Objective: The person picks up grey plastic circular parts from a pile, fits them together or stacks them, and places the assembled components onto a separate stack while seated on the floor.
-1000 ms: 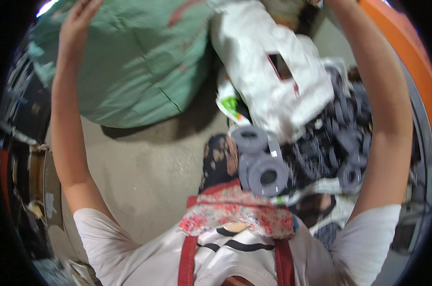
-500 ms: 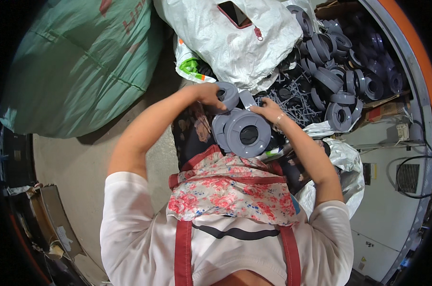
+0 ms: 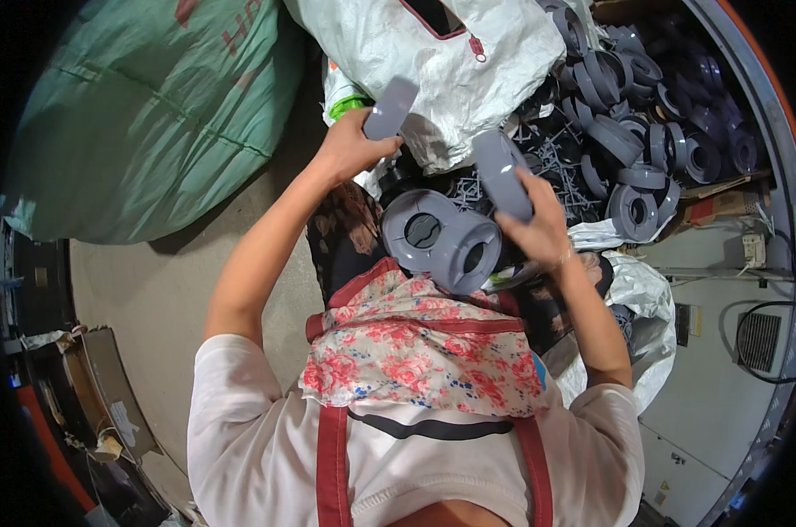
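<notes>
My left hand (image 3: pixel 350 147) is closed on a round grey plastic part (image 3: pixel 392 109), raised and seen nearly edge-on. On the right, my right hand (image 3: pixel 540 224) grips another round grey plastic part (image 3: pixel 502 174), also tilted on edge, fingers at its near side. Between and below the hands, two grey plastic discs with central holes rest over my lap: one disc (image 3: pixel 396 230) is partly covered by the other disc (image 3: pixel 448 256). A floral apron (image 3: pixel 416 342) lies just nearer than them.
Many grey ring parts (image 3: pixel 622 140) are heaped at the far right, beside loose thin grey plastic sticks (image 3: pixel 560 162). A white sack (image 3: pixel 468 79) bears a phone (image 3: pixel 435 16). A large green sack (image 3: pixel 161 123) stands at left, a pale metal cabinet (image 3: pixel 705 422) at right.
My hands have moved apart with a grey part in each. The left has risen away from the lap; the right has shifted right and nearer. The discs in the lap now sit differently.
</notes>
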Action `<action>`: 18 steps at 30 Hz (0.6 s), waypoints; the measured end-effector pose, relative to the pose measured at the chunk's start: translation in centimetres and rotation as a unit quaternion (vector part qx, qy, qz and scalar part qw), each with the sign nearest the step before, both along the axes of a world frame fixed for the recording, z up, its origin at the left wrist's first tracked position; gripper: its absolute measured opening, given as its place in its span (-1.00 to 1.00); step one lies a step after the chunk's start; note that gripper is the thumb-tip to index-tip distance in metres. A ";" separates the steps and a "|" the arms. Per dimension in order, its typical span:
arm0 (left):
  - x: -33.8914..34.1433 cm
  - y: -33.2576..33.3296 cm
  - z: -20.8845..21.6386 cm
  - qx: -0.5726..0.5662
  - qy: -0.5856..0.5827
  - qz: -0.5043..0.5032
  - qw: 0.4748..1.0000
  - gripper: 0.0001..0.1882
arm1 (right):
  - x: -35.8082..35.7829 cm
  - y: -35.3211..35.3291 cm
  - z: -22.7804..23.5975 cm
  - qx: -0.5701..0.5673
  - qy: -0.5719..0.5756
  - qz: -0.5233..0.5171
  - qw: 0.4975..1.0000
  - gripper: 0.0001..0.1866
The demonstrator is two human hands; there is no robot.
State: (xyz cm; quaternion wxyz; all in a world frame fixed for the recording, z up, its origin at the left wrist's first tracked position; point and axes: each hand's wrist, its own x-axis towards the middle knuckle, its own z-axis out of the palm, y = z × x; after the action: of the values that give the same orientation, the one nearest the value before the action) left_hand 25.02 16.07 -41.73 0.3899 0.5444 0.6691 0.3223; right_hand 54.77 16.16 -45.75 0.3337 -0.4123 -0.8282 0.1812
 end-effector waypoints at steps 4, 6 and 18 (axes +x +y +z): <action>3.1 -3.8 2.4 0.295 0.142 -0.153 0.932 -0.31 | 2.2 -6.7 -4.0 0.056 -0.143 0.150 0.977 -0.27; 6.2 -5.4 1.8 0.377 0.132 -0.300 0.866 -0.32 | 2.7 -7.8 -8.4 -0.017 -0.085 0.197 0.976 -0.32; 10.2 -6.5 -5.2 0.325 0.109 -0.385 0.857 -0.37 | 3.7 -9.9 -9.4 -0.603 0.489 -0.175 0.605 -0.45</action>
State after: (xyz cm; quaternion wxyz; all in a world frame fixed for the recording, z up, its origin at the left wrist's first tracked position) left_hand 35.21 9.62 -46.92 0.2082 0.8861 0.3009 0.2844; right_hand 58.47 6.23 -55.14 0.3900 -0.5069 -0.1561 0.7527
